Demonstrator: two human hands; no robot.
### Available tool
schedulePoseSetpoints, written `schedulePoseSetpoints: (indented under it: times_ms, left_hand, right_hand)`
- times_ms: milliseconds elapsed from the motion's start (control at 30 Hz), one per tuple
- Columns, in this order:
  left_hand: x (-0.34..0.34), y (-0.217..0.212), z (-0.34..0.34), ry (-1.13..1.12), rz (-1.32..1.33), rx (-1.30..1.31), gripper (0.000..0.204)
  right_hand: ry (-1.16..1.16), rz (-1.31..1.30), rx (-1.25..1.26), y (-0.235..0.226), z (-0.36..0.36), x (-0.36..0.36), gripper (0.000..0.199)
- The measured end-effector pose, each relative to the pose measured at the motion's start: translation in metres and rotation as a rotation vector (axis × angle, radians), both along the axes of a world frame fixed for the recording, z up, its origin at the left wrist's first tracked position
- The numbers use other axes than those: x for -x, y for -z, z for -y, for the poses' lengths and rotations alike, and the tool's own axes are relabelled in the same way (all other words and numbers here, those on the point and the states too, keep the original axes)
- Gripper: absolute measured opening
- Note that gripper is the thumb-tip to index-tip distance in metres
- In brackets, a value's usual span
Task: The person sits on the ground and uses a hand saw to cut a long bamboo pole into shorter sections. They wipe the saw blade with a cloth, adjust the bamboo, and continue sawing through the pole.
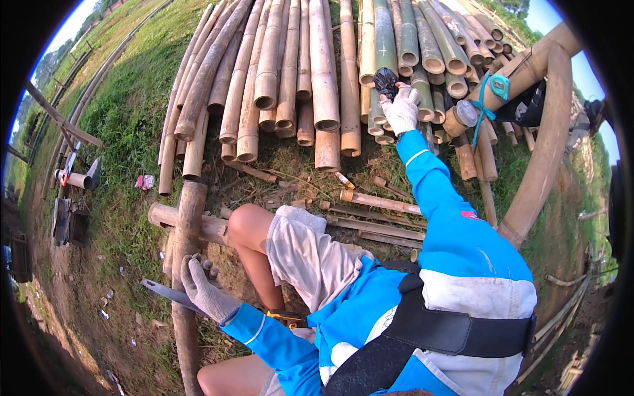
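My right hand (401, 110), in a whitish work glove, reaches out to the far bamboo stack and grips a crumpled black plastic bag (386, 83). The bag's contents are hidden. Nearer on the left, my gloved left hand (210, 292) hovers over or rests against an upright bamboo post (187, 333); which of these I cannot tell. Its fingers are loosely curved and apart, with nothing visible between them. A long grey metal blade (166, 293) crosses the post beside that wrist, and its handle end is hidden behind the hand.
Many cut bamboo poles (323, 79) lie stacked ahead, ends toward me. At right, a thick bamboo frame (545, 145) carries a turquoise strap (485, 105) and a clear-lidded container (465, 113). Short bamboo pieces (376, 221) lie on the ground; a horizontal log (211, 228) meets the post.
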State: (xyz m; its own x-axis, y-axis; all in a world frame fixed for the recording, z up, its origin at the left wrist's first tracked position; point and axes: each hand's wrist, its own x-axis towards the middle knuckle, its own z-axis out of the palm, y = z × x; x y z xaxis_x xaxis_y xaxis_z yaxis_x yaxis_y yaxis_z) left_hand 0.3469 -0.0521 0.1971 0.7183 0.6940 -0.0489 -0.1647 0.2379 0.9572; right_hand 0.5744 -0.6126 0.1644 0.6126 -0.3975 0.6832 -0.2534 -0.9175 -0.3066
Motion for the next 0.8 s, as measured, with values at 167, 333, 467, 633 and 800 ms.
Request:
schedulePoseSetpoints:
  times_ms: [167, 333, 467, 633, 800]
  left_hand:
    - [0.002, 0.006, -0.010, -0.002, 0.001, 0.035, 0.035]
    - [0.003, 0.012, -0.020, -0.036, 0.006, 0.084, 0.032]
    - [0.006, 0.015, -0.023, -0.043, 0.044, 0.097, 0.029]
    - [0.010, 0.016, -0.028, -0.067, 0.039, 0.084, 0.028]
    - [0.007, 0.019, -0.025, -0.081, 0.018, 0.096, 0.031]
  right_hand:
    - [-0.048, -0.040, -0.008, 0.011, -0.003, 0.023, 0.073]
    - [0.016, -0.066, 0.065, 0.020, -0.009, 0.016, 0.074]
    - [0.122, -0.161, 0.358, 0.012, -0.014, -0.005, 0.072]
    - [0.070, -0.093, 0.248, -0.013, -0.003, -0.009, 0.062]
    - [-0.026, -0.158, 0.309, -0.028, 0.011, -0.006, 0.060]
